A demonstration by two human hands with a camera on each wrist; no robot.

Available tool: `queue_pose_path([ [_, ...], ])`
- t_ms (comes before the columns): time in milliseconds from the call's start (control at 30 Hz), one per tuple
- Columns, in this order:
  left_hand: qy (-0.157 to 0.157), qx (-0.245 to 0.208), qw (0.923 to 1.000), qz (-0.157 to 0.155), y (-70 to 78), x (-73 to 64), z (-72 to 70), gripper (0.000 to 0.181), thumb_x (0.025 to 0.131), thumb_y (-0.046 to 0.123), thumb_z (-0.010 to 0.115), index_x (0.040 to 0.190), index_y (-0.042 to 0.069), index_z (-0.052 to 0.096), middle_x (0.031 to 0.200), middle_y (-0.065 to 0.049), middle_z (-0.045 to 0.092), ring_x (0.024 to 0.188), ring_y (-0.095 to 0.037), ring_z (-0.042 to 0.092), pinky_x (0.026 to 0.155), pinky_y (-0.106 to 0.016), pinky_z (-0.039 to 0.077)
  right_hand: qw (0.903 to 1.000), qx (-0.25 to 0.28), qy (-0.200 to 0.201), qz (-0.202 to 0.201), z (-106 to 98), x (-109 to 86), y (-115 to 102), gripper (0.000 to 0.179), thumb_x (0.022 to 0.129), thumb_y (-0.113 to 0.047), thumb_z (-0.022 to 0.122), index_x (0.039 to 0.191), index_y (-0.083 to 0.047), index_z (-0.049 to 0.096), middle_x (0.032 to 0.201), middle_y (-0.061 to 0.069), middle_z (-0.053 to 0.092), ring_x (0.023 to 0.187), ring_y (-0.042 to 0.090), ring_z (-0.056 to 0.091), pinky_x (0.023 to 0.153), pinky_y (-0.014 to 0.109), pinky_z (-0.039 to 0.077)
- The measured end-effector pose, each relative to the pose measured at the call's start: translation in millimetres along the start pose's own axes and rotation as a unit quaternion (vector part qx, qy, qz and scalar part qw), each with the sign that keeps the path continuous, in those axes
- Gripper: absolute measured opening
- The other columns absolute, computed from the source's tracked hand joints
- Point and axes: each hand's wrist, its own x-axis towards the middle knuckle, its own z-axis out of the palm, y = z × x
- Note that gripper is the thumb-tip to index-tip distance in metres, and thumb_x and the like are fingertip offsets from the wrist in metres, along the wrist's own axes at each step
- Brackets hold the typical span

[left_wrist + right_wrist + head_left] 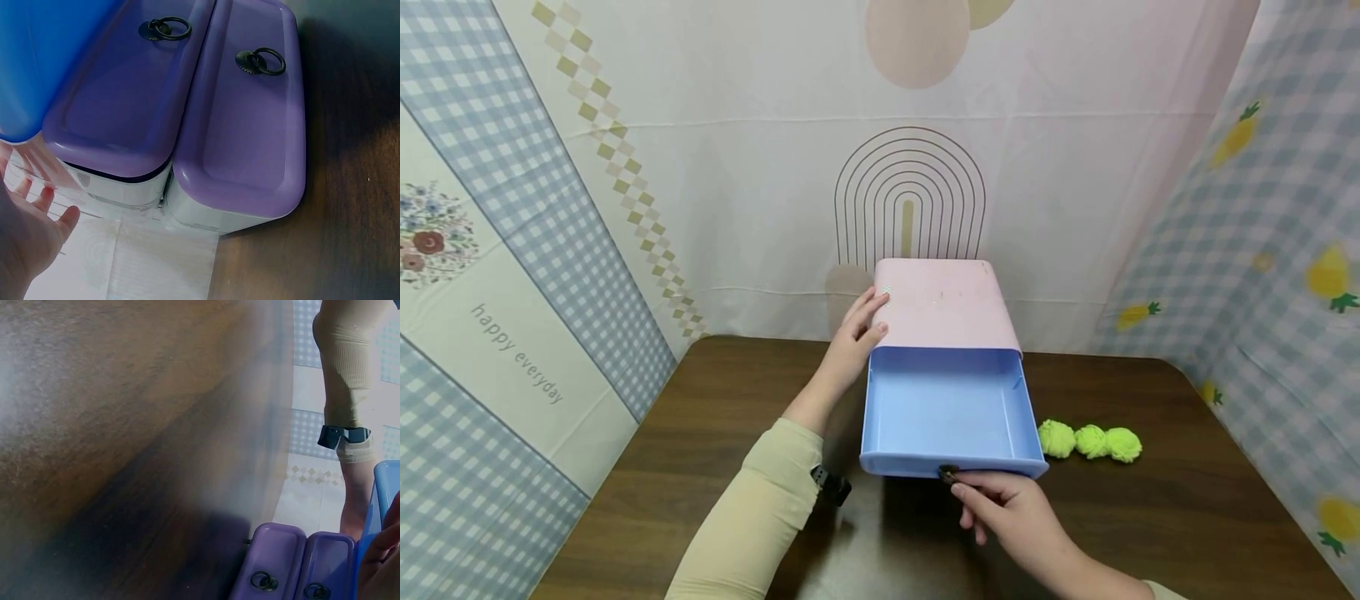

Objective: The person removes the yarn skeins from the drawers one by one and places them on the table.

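Observation:
A small drawer cabinet with a pink top (pixel 940 300) stands on the table, its blue top drawer (pixel 917 461) pulled far out and bare inside. My left hand (pixel 848 343) rests along the cabinet's upper left side, fingers fairly straight. At the drawer's front, my right hand (pixel 1011 510) pinches the dark ring pull (pixel 948 474) between thumb and fingers. Below the blue drawer, two purple drawers (pixel 119 94) are pushed in, each with a ring pull (pixel 265 62), as the left wrist view shows.
Several-lobed bright green fluffy balls (pixel 1092 442), three in a row, lie on the brown wooden table (pixel 1187 500) to the right of the drawer. Patterned cloth (pixel 760 208) hangs close behind the cabinet and along both sides.

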Motion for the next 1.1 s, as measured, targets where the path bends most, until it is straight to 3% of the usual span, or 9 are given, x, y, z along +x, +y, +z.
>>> queue_pose_path([
  [100, -0.001, 0.002, 1.0, 0.001, -2.0, 0.7, -0.1, 0.051, 0.1, 0.016, 0.052, 0.148, 0.002, 0.044, 0.163, -0.015, 0.019, 0.148, -0.033, 0.02, 0.116, -0.051, 0.024, 1.0, 0.003, 0.001, 0.007, 0, -0.3, -2, 0.025, 0.096, -0.024, 0.066, 0.108, -0.004, 0.074, 0.067, 0.002, 0.065, 0.052, 0.014, 0.059, 0.056, 0.032, 0.053],
  [333, -0.001, 0.001, 0.9999, 0.01, -38.8, 12.7, 1.2, 0.051, 0.102, 0.021, 0.052, 0.15, 0.01, 0.043, 0.165, -0.005, 0.016, 0.149, -0.03, 0.017, 0.116, -0.051, 0.023, 0.9999, 0.004, 0.01, -0.011, -4, 7.6, -7, 0.028, 0.096, -0.023, 0.065, 0.112, -0.001, 0.073, 0.064, 0.003, 0.063, 0.05, 0.015, 0.06, 0.052, 0.033, 0.053],
  [400, -0.001, 0.004, 0.9999, 0.013, -42.2, 13.2, 1.4, 0.051, 0.101, 0.024, 0.053, 0.15, 0.013, 0.044, 0.165, -0.002, 0.017, 0.149, -0.028, 0.018, 0.116, -0.052, 0.023, 0.9996, 0.004, 0.023, -0.017, -6, 12.1, -8, 0.026, 0.096, -0.023, 0.065, 0.111, -0.003, 0.073, 0.063, 0.004, 0.063, 0.049, 0.016, 0.059, 0.051, 0.034, 0.053],
  [700, 0.009, 0.012, 0.9997, 0.018, -43.0, 12.3, 2.7, 0.051, 0.099, 0.032, 0.053, 0.149, 0.019, 0.047, 0.164, -0.001, 0.02, 0.148, -0.026, 0.021, 0.115, -0.051, 0.026, 0.9983, 0.02, 0.054, -0.002, -15, 29.6, -9, 0.026, 0.095, -0.023, 0.067, 0.113, -0.005, 0.073, 0.063, 0.007, 0.063, 0.05, 0.018, 0.059, 0.051, 0.031, 0.052],
  [1100, 0.013, 0.001, 0.9999, 0.01, -40.7, 11.9, 1.3, 0.051, 0.098, 0.027, 0.056, 0.147, 0.015, 0.049, 0.163, 0.003, 0.022, 0.147, -0.025, 0.022, 0.116, -0.047, 0.024, 0.997, 0.03, 0.072, 0.006, -17, 55.7, -5, 0.028, 0.096, -0.024, 0.066, 0.113, -0.003, 0.072, 0.065, 0.011, 0.062, 0.05, 0.019, 0.058, 0.052, 0.033, 0.054],
])
